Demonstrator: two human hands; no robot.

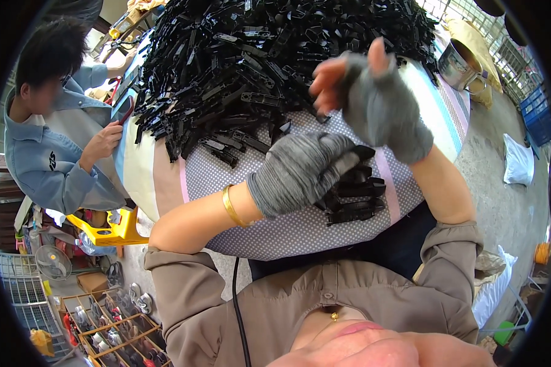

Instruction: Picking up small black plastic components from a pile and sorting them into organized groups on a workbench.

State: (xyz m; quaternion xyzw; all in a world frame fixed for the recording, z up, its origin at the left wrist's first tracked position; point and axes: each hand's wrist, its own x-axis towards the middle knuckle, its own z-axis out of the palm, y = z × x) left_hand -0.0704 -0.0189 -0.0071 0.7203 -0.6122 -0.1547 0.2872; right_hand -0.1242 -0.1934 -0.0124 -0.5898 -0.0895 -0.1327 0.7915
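A big heap of narrow black plastic pieces [226,79] covers the far part of the cloth-covered table [257,235]. My left hand [306,171], in a grey striped knit glove that leaves fingertips bare, is closed on a black plastic piece [364,151]. Just under and beside its fingers lies a small row of similar black pieces [355,205], close to the table's near edge. My right hand [373,104], in a grey fingerless glove, is lifted at the heap's near right side. Its thumb stands apart from the blurred fingers, and nothing shows in it.
At the left sits another person [61,128] in a light blue jacket, holding a phone-like device [123,110] by the table. A yellow stool [113,229] stands below. To the right are a metal bucket [459,64], a white sack [518,160] and a blue crate [539,113].
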